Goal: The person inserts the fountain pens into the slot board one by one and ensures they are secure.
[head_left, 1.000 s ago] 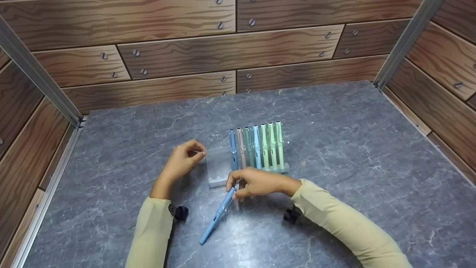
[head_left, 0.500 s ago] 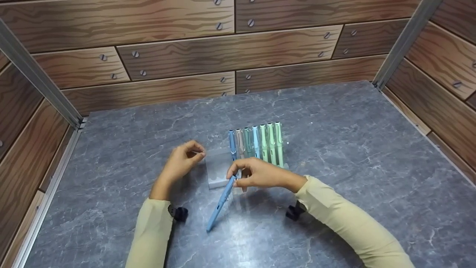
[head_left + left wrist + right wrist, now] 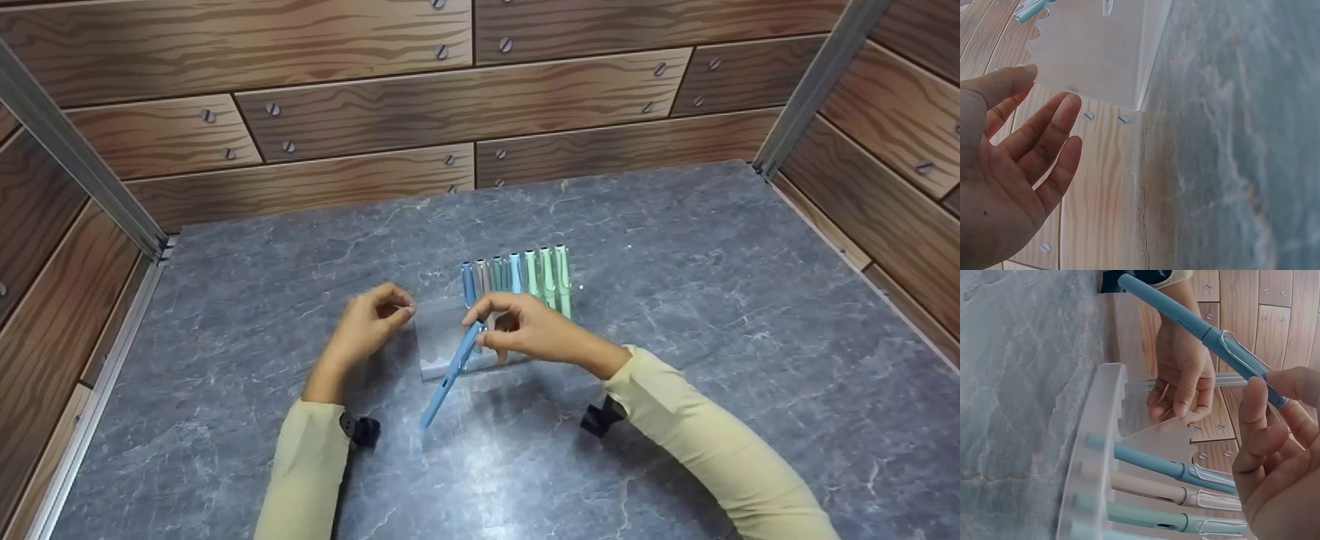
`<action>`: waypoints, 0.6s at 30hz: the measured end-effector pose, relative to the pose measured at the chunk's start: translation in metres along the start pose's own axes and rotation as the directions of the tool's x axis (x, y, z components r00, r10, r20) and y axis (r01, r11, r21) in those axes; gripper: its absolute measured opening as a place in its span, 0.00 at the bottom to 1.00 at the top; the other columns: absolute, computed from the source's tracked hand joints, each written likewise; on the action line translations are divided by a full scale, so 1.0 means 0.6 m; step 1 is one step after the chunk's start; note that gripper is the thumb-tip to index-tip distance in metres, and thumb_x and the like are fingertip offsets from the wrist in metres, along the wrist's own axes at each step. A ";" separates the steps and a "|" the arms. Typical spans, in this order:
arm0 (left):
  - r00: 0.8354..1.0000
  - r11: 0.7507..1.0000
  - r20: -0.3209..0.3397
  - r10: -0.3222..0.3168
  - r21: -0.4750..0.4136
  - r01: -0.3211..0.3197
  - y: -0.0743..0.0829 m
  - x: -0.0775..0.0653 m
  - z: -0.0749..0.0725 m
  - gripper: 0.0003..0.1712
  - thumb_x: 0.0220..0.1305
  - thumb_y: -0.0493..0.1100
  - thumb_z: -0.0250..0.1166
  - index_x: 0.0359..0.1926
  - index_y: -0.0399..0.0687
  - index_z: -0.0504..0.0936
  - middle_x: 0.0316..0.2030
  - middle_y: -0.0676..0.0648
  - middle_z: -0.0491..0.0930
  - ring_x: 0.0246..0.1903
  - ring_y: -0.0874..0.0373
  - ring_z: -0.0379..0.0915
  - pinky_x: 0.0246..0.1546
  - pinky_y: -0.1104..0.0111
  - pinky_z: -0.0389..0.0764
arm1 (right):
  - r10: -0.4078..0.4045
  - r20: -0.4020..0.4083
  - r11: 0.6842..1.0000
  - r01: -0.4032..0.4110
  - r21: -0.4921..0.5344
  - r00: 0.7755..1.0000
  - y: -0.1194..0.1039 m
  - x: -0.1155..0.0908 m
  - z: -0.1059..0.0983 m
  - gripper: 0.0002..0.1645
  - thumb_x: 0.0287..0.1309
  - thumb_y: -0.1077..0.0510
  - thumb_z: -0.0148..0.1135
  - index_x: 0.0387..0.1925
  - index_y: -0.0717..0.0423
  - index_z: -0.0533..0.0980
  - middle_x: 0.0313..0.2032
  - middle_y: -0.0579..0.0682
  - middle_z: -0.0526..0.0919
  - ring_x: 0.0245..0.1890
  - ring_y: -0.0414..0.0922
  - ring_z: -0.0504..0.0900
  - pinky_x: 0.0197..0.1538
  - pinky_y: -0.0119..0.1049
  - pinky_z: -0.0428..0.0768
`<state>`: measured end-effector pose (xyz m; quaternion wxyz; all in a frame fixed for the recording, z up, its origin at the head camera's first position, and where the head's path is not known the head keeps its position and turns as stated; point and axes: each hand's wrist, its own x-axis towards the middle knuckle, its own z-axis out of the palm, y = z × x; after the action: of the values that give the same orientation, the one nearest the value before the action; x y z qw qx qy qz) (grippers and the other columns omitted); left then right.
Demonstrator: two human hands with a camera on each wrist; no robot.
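Note:
A clear pen stand (image 3: 439, 334) stands mid-table, with blue, grey-brown, teal, light blue and pale green pens (image 3: 548, 274) side by side in its right part. At its upper left corner my left hand (image 3: 367, 322) pinches the edge between thumb and fingertips. My right hand (image 3: 534, 330) holds a blue capped pen (image 3: 446, 381) near the cap end, tilted, in front of the stand. In the right wrist view the same blue pen (image 3: 1185, 319) shows its metal clip and is apart from the stand's notched ledge (image 3: 1095, 419). My right hand hides the lower parts of several racked pens.
The grey marbled tabletop (image 3: 247, 300) surrounds the stand. Wood-patterned walls (image 3: 360, 124) enclose the back and sides, with metal posts (image 3: 810, 86) at the corners. Black wrist cameras (image 3: 365, 431) sit on both sleeves.
My right hand has raised the blue pen and moved it away from me, from the table in front toward the stand. The left hand stays at the stand's corner.

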<state>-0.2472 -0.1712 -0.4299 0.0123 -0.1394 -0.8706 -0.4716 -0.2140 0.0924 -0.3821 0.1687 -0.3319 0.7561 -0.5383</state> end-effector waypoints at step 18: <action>1.000 1.000 -0.005 -0.003 0.005 0.003 0.001 0.000 0.000 0.04 0.62 0.38 0.65 0.38 0.42 0.81 0.40 0.42 0.85 0.41 0.49 0.82 0.45 0.58 0.80 | 0.017 -0.081 1.000 -0.017 0.001 0.997 -0.013 0.000 -0.020 0.16 0.63 0.66 0.57 0.52 0.64 0.74 0.41 0.56 0.77 0.21 0.38 0.77 0.27 0.29 0.79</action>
<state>-0.2471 -0.1707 -0.4294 0.0141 -0.1366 -0.8721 -0.4697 -0.2189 0.0993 -0.3703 0.1423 -0.3032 0.7651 -0.5499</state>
